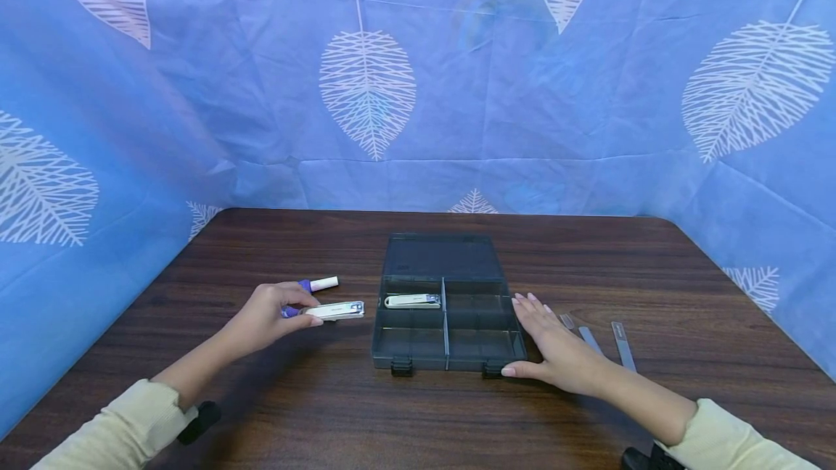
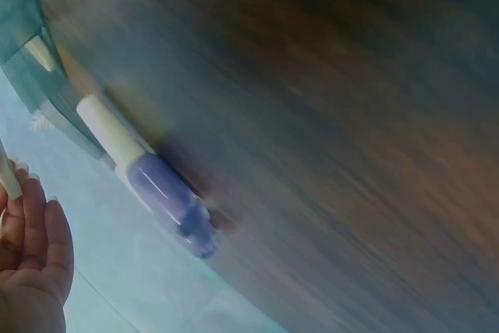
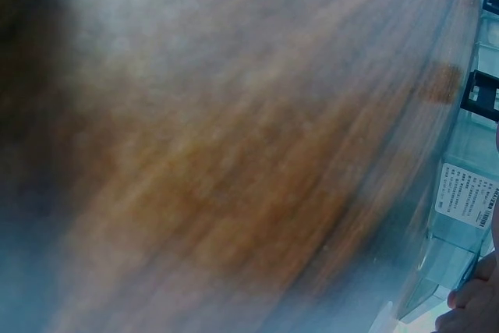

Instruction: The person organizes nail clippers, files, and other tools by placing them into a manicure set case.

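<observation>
Your left hand (image 1: 264, 319) pinches a white nail clipper (image 1: 334, 310) just off the table (image 1: 261, 412), at nine o'clock from the open grey box (image 1: 418, 357). Your right hand (image 1: 555, 347) lies flat, fingers straight, against the box's three o'clock side. One clipper (image 1: 412, 301) already sits in the rear left compartment. Left outside, by my judgement: the purple tube (image 1: 318, 284) and three nail files (image 1: 597, 336) at three o'clock.
</observation>
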`<state>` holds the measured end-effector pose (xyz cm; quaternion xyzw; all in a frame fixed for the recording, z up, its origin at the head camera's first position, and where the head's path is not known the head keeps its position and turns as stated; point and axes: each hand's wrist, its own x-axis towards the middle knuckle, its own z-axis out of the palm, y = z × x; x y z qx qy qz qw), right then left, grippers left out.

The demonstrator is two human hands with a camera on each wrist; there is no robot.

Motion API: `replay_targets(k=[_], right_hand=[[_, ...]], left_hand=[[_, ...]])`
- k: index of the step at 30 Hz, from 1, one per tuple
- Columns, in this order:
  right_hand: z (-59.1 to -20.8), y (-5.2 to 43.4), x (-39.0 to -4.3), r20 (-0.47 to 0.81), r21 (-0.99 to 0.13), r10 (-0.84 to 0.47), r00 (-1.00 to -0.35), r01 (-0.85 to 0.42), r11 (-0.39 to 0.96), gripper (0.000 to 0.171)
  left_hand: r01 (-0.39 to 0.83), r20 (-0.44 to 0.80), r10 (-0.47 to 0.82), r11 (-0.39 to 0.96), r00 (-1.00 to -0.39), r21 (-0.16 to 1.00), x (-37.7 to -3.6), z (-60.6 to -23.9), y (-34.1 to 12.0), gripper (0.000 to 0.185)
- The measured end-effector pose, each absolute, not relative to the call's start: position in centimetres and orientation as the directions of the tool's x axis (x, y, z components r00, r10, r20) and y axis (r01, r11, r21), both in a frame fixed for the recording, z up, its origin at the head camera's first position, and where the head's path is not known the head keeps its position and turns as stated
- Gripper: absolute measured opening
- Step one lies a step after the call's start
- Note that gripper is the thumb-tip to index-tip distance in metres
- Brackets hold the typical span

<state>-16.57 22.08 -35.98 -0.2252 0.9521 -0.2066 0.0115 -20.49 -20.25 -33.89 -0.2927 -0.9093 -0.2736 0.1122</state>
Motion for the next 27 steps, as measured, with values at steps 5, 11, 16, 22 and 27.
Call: replay_targets(k=[5, 11, 16, 22, 27], right_hand=[[-36.0, 22.1, -16.6, 0.07, -0.398, -0.433, -0.899, -0.423, 0.814, 0.102], [-35.9, 22.1, -16.5, 0.077, -0.408, -0.441, -0.894, -0.432, 0.805, 0.1], [-35.8, 22.1, -16.4, 0.078, -0.414, -0.443, -0.893, -0.433, 0.801, 0.099], [-35.8, 22.1, -16.4, 0.076, -0.416, -0.442, -0.894, -0.431, 0.801, 0.099], [-35.9, 22.1, -16.6, 0.077, -0.418, -0.443, -0.893, -0.432, 0.799, 0.1]], left_hand=[[0.611, 0.386, 0.476, 0.655, -0.79, 0.444, -20.9, -33.9, -19.1, 0.011], [0.616, 0.388, 0.479, 0.63, -0.787, 0.473, -21.4, -33.7, -17.6, 0.011], [0.596, 0.368, 0.469, 0.644, -0.803, 0.479, -21.7, -33.4, -16.2, 0.014], [0.582, 0.347, 0.467, 0.646, -0.813, 0.494, -22.2, -33.1, -14.4, 0.016], [0.602, 0.355, 0.486, 0.625, -0.798, 0.497, -22.9, -33.0, -13.1, 0.016]])
